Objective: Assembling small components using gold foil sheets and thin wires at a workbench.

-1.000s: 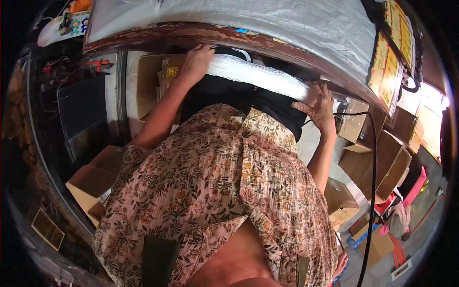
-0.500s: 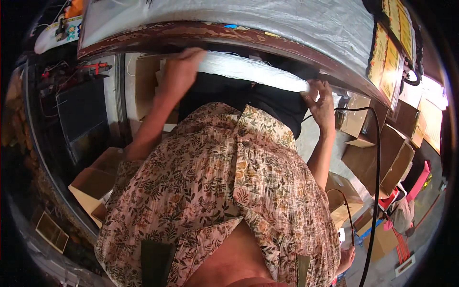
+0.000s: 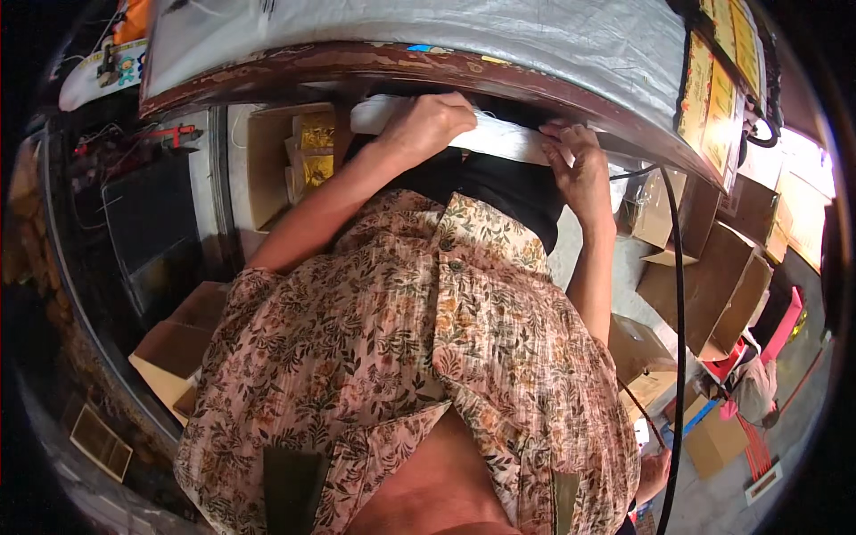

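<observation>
A long bundle of white strings [image 3: 504,138] lies across my lap, just under the near edge of the table. My left hand [image 3: 432,127] is over the middle of the bundle, its fingers curled and pressed together; what lies between the fingertips cannot be made out. At the bundle's right end, my right hand [image 3: 578,165] has thumb and fingers closed on the strings. A thin loose strand stands out near the bundle's upper edge. Part of the far side is hidden in the shadow under the table.
Ahead is a table [image 3: 464,31] covered in grey plastic sheeting, with a worn brown edge [image 3: 357,61]. Yellow printed packets [image 3: 713,107] hang at its right. A black cable [image 3: 679,312] runs down beside my right arm. Cardboard boxes [image 3: 704,285] stand on both sides. Another person's hand [image 3: 655,473] shows low right.
My left hand has moved right, from the bundle's left end to its middle, uncovering that end and a box with gold packets. My right hand has shifted slightly left.
</observation>
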### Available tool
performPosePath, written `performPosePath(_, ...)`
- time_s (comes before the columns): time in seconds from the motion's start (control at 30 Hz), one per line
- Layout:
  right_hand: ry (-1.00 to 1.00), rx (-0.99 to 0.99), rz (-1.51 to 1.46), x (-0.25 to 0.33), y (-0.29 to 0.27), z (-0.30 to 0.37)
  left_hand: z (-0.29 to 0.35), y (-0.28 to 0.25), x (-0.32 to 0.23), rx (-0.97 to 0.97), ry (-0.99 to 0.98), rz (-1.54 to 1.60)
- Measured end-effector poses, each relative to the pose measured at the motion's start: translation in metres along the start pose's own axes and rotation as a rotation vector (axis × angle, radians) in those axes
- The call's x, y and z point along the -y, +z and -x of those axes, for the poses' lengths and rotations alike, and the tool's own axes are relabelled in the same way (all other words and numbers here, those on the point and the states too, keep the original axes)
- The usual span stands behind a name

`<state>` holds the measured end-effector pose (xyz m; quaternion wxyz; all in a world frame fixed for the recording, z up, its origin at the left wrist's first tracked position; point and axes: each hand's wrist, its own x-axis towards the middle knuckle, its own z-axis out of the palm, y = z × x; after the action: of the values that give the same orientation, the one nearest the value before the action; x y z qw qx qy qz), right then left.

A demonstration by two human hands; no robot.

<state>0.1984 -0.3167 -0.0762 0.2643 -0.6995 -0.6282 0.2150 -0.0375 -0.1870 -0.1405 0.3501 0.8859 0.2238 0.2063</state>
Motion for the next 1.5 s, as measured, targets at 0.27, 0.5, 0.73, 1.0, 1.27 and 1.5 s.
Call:
performPosePath(0.27,-0.167,0.028,-0.123,0.038,0.011,-0.021,-0.006,-0.038,-0.040,-0.160,0.013,0.162)
performPosePath(0.5,-0.205,-0.005,-0.288,0.093,-0.033,-0.033,-0.014,-0.097,-0.106,-0.257,-0.073,0.105)
performPosePath(0.73,-0.492,-0.151,-0.257,0.140,-0.079,-0.077,-0.053,-0.114,-0.085,-0.070,-0.029,0.947)
performPosePath(1.0,-0.374,-0.260,-0.455,0.129,-0.121,-0.105,-0.111,-0.128,-0.110,0.105,0.006,1.281)
performPosePath(1.27,-0.103,-0.247,-0.716,0.091,-0.145,-0.099,-0.128,-0.132,-0.117,0.034,-0.067,0.860)
performPosePath(1.5,-0.087,-0.278,-0.197,0.091,-0.165,-0.087,-0.149,-0.130,-0.120,0.062,-0.139,0.621)
